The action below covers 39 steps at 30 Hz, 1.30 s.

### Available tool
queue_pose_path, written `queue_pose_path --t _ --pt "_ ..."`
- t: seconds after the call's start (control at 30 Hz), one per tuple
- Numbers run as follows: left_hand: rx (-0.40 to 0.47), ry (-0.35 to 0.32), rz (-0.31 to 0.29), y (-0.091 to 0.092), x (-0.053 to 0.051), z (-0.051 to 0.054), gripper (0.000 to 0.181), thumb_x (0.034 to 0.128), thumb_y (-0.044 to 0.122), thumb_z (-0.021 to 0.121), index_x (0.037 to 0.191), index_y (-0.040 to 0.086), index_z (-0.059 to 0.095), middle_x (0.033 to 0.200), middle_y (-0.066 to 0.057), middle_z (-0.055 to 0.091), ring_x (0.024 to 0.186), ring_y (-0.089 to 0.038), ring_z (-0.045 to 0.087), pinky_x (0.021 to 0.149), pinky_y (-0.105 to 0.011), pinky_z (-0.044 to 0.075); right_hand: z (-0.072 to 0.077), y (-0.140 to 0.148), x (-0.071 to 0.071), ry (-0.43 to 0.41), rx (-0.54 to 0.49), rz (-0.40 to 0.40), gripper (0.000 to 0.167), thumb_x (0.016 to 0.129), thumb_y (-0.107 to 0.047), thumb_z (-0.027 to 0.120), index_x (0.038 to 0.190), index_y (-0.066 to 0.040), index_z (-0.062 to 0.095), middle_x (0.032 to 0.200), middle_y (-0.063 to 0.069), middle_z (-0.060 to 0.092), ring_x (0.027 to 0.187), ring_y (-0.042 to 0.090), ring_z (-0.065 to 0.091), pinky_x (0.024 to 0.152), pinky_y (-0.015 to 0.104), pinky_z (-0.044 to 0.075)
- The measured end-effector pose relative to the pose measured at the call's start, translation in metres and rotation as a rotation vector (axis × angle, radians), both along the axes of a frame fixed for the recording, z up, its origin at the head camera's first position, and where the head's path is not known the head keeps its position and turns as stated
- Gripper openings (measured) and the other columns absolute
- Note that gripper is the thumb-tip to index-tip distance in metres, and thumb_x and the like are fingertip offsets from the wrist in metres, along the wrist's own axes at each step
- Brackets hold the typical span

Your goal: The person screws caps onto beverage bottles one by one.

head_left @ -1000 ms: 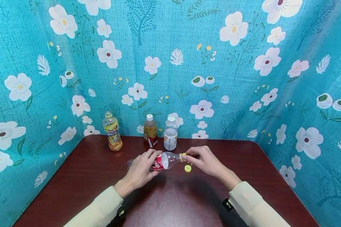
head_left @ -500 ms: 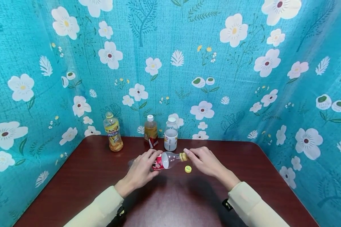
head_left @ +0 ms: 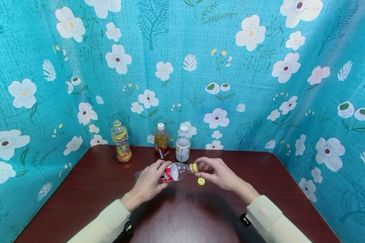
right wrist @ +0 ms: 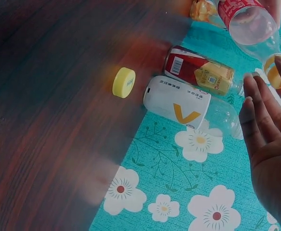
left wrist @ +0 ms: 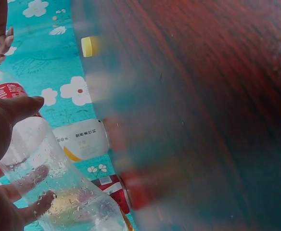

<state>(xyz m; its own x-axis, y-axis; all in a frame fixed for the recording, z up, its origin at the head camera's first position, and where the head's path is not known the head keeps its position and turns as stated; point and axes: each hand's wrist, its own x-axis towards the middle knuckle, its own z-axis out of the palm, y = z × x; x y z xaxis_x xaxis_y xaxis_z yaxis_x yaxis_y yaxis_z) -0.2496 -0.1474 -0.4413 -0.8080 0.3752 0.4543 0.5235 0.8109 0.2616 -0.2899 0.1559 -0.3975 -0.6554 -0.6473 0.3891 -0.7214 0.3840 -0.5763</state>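
Tilted nearly on its side, a clear plastic bottle with a red label has a yellow cap at its neck. The left hand grips the bottle round its body, and water drops dot the clear wall in the left wrist view. At the neck end, the right hand has its fingers loosely extended around the capped end; its thumb and forefinger are spread at the cap. A second yellow cap lies on the table just below the right hand.
Along the back of the dark red table stand an uncapped yellow-labelled tea bottle, a brown drink bottle with a white cap, and a white-labelled bottle. A flowered blue curtain closes off the back and sides.
The right thumb and fingers have shifted from pinching the cap, across its end, to spread apart around it. The bottle has moved slightly left with the left hand.
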Motion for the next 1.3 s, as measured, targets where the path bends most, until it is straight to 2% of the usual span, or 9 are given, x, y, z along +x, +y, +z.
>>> queue_pose_path --t 0.2,0.5,0.73,0.87,0.97,1.07,1.1,1.17,1.3 --pt "0.0 -0.003 -0.003 0.0016 0.0012 0.0 0.084 0.0718 0.027 0.095 0.145 0.019 0.054 0.129 -0.005 0.06 0.114 -0.027 0.061 0.097 -0.053 0.052 0.0009 -0.0009 0.0008 -0.019 0.008 -0.02 0.026 0.09 -0.023 0.081 0.114 -0.02 0.07 0.091 -0.01 0.071 0.078 0.008 0.067 0.071 0.028 0.058" --pt "0.002 -0.002 -0.023 0.0052 0.0021 0.0013 0.085 0.0721 0.027 0.095 0.146 0.019 0.053 0.13 -0.005 0.059 0.114 -0.026 0.061 0.097 -0.054 0.051 0.0031 0.0004 0.0012 -0.047 0.076 -0.032 0.017 0.098 -0.04 0.07 0.102 -0.024 0.072 0.084 -0.015 0.069 0.07 0.009 0.062 0.063 0.027 0.055" --pt "0.011 -0.014 -0.044 0.0097 0.003 0.0041 0.085 0.0727 0.027 0.094 0.147 0.018 0.053 0.134 -0.006 0.058 0.118 -0.028 0.06 0.098 -0.055 0.051 0.002 -0.0002 0.0014 0.04 0.159 -0.107 0.041 0.106 -0.05 0.048 0.074 -0.032 0.064 0.06 -0.015 0.054 0.055 0.005 0.05 0.052 0.025 0.044" --pt "0.008 -0.028 -0.031 0.0092 0.0022 0.0035 0.087 0.0726 0.028 0.095 0.147 0.019 0.052 0.133 -0.006 0.059 0.117 -0.027 0.06 0.099 -0.055 0.051 0.0016 0.0011 0.0014 0.048 0.147 -0.123 0.045 0.108 -0.047 0.046 0.07 -0.031 0.063 0.058 -0.015 0.053 0.054 0.004 0.05 0.052 0.025 0.043" --pt "0.007 -0.033 -0.023 0.0072 0.0015 0.0026 0.086 0.0725 0.029 0.095 0.147 0.019 0.052 0.132 -0.006 0.059 0.116 -0.026 0.061 0.098 -0.054 0.051 0.0012 0.0032 0.0019 0.039 0.123 -0.121 0.035 0.107 -0.043 0.05 0.079 -0.03 0.066 0.063 -0.015 0.058 0.058 0.005 0.053 0.055 0.026 0.047" --pt "0.012 -0.024 -0.025 0.0048 0.0008 0.0017 0.085 0.072 0.028 0.095 0.146 0.019 0.053 0.13 -0.006 0.06 0.114 -0.026 0.061 0.097 -0.053 0.052 0.0007 0.005 0.0028 0.018 0.093 -0.104 0.012 0.102 -0.039 0.064 0.102 -0.029 0.069 0.079 -0.015 0.066 0.068 0.006 0.059 0.061 0.027 0.052" --pt "0.006 -0.016 -0.026 0.0041 0.0005 0.0013 0.085 0.0722 0.028 0.095 0.146 0.018 0.053 0.13 -0.005 0.059 0.114 -0.026 0.061 0.097 -0.053 0.052 0.0006 0.0053 0.003 0.011 0.085 -0.094 0.015 0.099 -0.039 0.068 0.111 -0.029 0.068 0.085 -0.015 0.068 0.071 0.006 0.06 0.063 0.027 0.054" --pt "-0.005 0.002 -0.031 0.0029 -0.0002 0.0008 0.084 0.0726 0.029 0.095 0.145 0.018 0.054 0.129 -0.005 0.059 0.113 -0.026 0.062 0.096 -0.052 0.052 0.0004 0.0053 0.003 0.012 0.068 -0.066 0.034 0.094 -0.036 0.076 0.124 -0.027 0.064 0.093 -0.014 0.069 0.075 0.008 0.062 0.065 0.028 0.055" --pt "-0.03 0.032 -0.039 0.0018 -0.0015 -0.0007 0.082 0.0738 0.028 0.094 0.145 0.017 0.054 0.128 -0.005 0.059 0.112 -0.026 0.062 0.095 -0.05 0.053 -0.0004 0.0042 0.0025 0.039 0.053 -0.011 0.044 0.09 -0.031 0.081 0.129 -0.024 0.062 0.093 -0.013 0.068 0.074 0.007 0.063 0.064 0.026 0.055"
